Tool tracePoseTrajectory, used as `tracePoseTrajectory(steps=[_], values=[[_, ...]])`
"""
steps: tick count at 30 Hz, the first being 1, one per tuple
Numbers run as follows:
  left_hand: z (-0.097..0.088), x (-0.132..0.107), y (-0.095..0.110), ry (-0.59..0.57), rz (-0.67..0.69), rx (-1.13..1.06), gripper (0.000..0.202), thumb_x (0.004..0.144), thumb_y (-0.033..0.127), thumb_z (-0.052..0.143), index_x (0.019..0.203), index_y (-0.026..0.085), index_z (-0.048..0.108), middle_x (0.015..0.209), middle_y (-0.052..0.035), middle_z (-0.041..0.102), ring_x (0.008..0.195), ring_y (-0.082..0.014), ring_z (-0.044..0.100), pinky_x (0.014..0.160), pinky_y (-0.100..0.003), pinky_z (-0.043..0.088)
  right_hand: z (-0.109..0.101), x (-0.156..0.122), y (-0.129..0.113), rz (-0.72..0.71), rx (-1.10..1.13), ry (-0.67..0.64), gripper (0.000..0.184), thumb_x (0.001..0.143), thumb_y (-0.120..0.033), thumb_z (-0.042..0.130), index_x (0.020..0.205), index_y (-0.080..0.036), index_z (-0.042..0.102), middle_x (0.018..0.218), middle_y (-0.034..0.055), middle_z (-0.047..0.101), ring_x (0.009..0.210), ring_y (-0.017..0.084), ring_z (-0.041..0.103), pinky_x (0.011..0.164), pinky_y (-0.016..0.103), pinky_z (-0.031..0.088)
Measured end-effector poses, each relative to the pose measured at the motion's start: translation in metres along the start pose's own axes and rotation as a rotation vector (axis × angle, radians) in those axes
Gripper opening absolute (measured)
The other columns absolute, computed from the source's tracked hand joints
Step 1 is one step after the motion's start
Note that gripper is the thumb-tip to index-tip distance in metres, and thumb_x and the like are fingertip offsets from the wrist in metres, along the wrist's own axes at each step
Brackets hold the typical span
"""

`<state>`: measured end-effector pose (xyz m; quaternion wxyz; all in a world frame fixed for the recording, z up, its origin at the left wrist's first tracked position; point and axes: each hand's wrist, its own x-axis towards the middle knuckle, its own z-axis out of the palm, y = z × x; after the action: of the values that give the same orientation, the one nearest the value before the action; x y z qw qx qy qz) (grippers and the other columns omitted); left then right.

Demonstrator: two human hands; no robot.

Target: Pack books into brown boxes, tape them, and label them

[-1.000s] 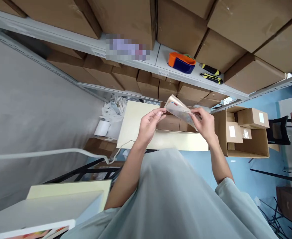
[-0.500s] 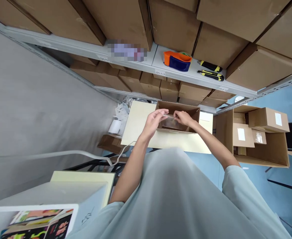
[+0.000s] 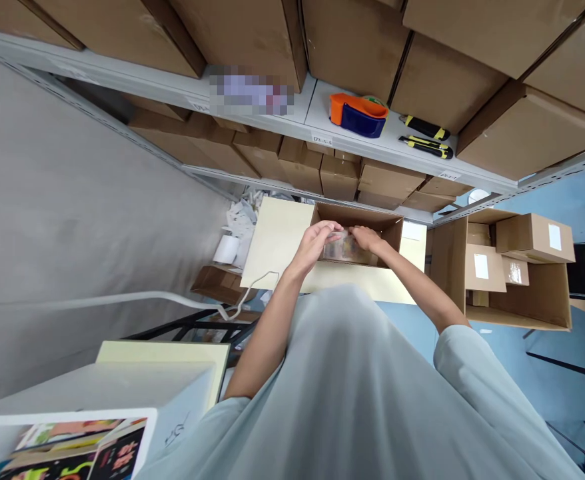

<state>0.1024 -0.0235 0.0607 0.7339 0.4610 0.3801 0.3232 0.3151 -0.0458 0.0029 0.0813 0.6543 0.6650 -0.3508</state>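
A small open cardboard box (image 3: pixel 357 217) stands on a pale table top (image 3: pixel 277 237) in front of me. Both my hands reach into it. My left hand (image 3: pixel 316 242) and my right hand (image 3: pixel 367 238) are closed on the two ends of a flat clear-wrapped packet (image 3: pixel 342 248), which lies low inside the box. The fingertips are partly hidden by the packet and the box's front wall.
Grey shelves of brown cartons run behind the table. An orange and blue tape dispenser (image 3: pixel 358 115) and two yellow-black cutters (image 3: pixel 425 137) lie on one shelf. A large open carton (image 3: pixel 510 270) with smaller boxes stands on the blue floor at right. White paper scraps (image 3: pixel 235 223) lie at left.
One second ago both hands held the packet up above the table. They have brought it down into the small box, and the hands have moved closer together.
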Motion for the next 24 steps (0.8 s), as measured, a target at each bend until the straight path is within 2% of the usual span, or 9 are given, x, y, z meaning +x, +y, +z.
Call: tracePoseTrajectory(steps=[3,6,8,10,12,14,18,24], values=[[-0.006,0.003,-0.003,-0.001,-0.015,0.021,0.052,0.082,0.07,0.082,0.092,0.02,0.076,0.105,-0.0078,0.078,0.112,-0.026,0.072,0.109,-0.048,0.061,-0.009,-0.039,0.0,0.015,0.019,0.192,0.034,0.108,-0.018,0.053,0.139,-0.019,0.066,0.146,0.0158,0.07,0.13,0.031,0.068,0.11,0.04,0.053],[-0.013,0.004,-0.005,0.026,-0.025,0.049,0.059,0.077,0.077,0.084,0.09,0.02,0.076,0.099,-0.0071,0.077,0.107,-0.0248,0.073,0.106,-0.047,0.062,-0.009,-0.089,0.008,-0.015,0.115,0.523,0.032,0.112,-0.028,0.048,0.135,-0.02,0.068,0.143,0.0141,0.071,0.135,0.03,0.065,0.119,0.043,0.05],[-0.017,0.005,-0.007,0.052,-0.019,0.061,0.061,0.077,0.078,0.084,0.089,0.02,0.074,0.096,-0.0068,0.077,0.103,-0.0237,0.073,0.103,-0.045,0.063,-0.002,-0.119,0.016,0.079,0.16,0.75,0.034,0.112,-0.036,0.046,0.135,-0.021,0.067,0.145,0.016,0.068,0.139,0.031,0.061,0.122,0.048,0.049],[-0.022,0.005,-0.008,0.078,-0.006,0.076,0.059,0.079,0.077,0.083,0.088,0.02,0.073,0.095,-0.0065,0.076,0.1,-0.0227,0.074,0.1,-0.044,0.064,0.009,-0.139,0.025,0.238,0.209,0.9,0.041,0.111,-0.045,0.049,0.141,-0.021,0.064,0.145,0.019,0.065,0.135,0.034,0.063,0.115,0.053,0.055],[-0.026,0.006,-0.009,0.088,0.001,0.098,0.057,0.08,0.075,0.083,0.088,0.02,0.073,0.094,-0.0064,0.077,0.098,-0.0223,0.074,0.099,-0.043,0.064,0.024,-0.148,0.031,0.352,0.299,0.931,0.05,0.108,-0.052,0.053,0.147,-0.02,0.059,0.141,0.0208,0.066,0.122,0.034,0.07,0.103,0.054,0.063],[-0.028,0.006,-0.009,0.086,-0.002,0.118,0.054,0.081,0.072,0.084,0.089,0.02,0.074,0.095,-0.007,0.077,0.098,-0.0227,0.074,0.098,-0.043,0.064,0.037,-0.15,0.033,0.367,0.406,0.888,0.054,0.107,-0.053,0.054,0.149,-0.02,0.058,0.136,0.0201,0.07,0.11,0.031,0.074,0.094,0.051,0.066],[-0.029,0.006,-0.01,0.081,-0.015,0.137,0.046,0.081,0.064,0.085,0.092,0.02,0.076,0.101,-0.0085,0.08,0.102,-0.0249,0.075,0.099,-0.044,0.064,0.052,-0.143,0.024,0.287,0.462,0.817,0.05,0.109,-0.052,0.048,0.147,-0.023,0.063,0.139,0.0172,0.069,0.107,0.028,0.075,0.094,0.049,0.068],[-0.028,0.006,-0.012,0.062,-0.057,0.176,0.044,0.08,0.06,0.086,0.091,0.018,0.077,0.098,-0.0089,0.08,0.095,-0.025,0.075,0.1,-0.046,0.063,0.053,-0.13,0.016,0.229,0.453,0.763,0.049,0.109,-0.05,0.051,0.147,-0.023,0.066,0.137,0.0156,0.068,0.107,0.027,0.075,0.1,0.046,0.067]])
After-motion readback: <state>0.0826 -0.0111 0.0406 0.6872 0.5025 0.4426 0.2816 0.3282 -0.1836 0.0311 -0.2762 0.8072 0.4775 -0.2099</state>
